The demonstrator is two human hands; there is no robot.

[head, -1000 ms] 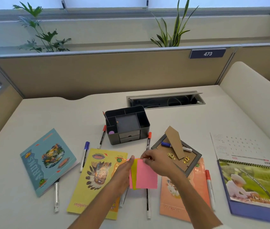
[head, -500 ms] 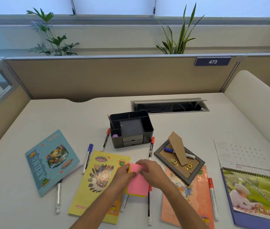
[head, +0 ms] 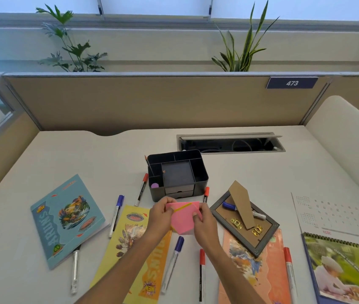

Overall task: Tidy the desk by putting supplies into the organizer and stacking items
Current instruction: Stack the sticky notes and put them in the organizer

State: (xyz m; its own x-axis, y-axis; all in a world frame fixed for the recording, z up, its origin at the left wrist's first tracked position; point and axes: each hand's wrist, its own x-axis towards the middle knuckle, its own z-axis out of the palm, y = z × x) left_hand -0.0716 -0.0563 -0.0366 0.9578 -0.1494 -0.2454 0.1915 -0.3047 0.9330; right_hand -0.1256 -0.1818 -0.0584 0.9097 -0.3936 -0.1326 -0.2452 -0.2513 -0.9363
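Pinching the pink sticky notes [head: 183, 220] at centre frame, your left hand [head: 159, 218] and right hand [head: 203, 222] clamp opposite edges; the loose yellow sheet could slip free; the organizer [head: 177, 174] sits just above, its middle compartment likely a tight fit.

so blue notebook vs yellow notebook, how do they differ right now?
The blue notebook lies at the left with its whole cover showing; the yellow notebook sits nearer the middle, partly hidden by the left hand and forearm. Blue shows a landscape picture, yellow a feather-like one. Both lie flat on the desk, closed.
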